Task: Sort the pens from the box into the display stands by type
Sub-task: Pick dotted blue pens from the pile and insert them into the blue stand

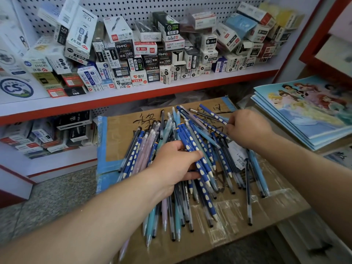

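While the left hand [177, 164] is gripping a bundle of blue dotted pens [202, 168], the right hand [247, 128] is pinching another dotted pen [213, 114]; loose pens [177, 212] are lying beneath both, on the cardboard box [270, 204].

The left forearm [95, 216] is stretched forward, and a bundle of pens [187, 140] is gripped between the thumb and curled fingers of the left hand [177, 162]. The right forearm [314, 168] is angled inward; one dotted pen [213, 114] is pinched at its end by the right hand [247, 128].
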Demonstrator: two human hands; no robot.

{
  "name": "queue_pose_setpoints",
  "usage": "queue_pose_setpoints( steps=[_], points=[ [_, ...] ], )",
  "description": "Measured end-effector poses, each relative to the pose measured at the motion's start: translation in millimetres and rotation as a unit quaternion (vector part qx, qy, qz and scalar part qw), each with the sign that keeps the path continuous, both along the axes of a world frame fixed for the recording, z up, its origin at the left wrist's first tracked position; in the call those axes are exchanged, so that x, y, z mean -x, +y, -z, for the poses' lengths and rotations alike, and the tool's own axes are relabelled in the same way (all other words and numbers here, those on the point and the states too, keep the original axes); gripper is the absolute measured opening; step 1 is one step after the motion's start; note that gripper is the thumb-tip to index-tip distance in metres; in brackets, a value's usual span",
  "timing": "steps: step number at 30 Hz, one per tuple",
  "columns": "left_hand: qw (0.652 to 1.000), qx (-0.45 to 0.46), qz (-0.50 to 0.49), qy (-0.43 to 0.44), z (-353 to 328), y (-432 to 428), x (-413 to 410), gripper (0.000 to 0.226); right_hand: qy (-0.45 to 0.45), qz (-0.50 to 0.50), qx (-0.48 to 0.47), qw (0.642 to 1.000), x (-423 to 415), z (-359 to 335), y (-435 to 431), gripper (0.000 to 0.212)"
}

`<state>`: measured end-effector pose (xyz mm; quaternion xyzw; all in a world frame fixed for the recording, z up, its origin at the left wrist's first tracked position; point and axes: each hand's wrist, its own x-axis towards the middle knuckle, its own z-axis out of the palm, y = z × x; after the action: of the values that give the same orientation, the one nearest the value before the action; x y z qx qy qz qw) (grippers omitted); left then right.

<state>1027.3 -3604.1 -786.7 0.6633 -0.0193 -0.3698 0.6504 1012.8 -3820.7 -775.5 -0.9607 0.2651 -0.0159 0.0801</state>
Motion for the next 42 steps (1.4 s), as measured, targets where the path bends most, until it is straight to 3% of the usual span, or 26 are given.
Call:
queue_pose_setpoints(
  steps=[5, 8, 20, 37, 42],
  points=[
    [1.0, 0.018, 0.003, 0.006, -3, -4, 3, 0.02, -0.033, -0.042, -0.267, 0.962, 51, -31, 49, 0.013],
    [0.999, 0.027, 0.011, 0.013, -7, -6, 5, 0.017, -0.047, -0.059, -0.362, 0.929, 69, -27, 61, 0.01],
    [0.998, 0.029, 0.043, 0.026, -10, -2, 7, 0.022, -0.037, -0.1, -0.397, 0.911, 77, -17, 54, 0.019],
    [0.994, 0.064, 0.03, 0.085, -7, -3, 5, 0.034, -0.09, -0.14, -0.33, 0.929, 80, -9, 66, 0.023],
    [0.993, 0.067, 0.045, 0.091, -9, -1, 4, 0.027, -0.08, -0.155, -0.337, 0.925, 78, -9, 65, 0.02]
  ],
)
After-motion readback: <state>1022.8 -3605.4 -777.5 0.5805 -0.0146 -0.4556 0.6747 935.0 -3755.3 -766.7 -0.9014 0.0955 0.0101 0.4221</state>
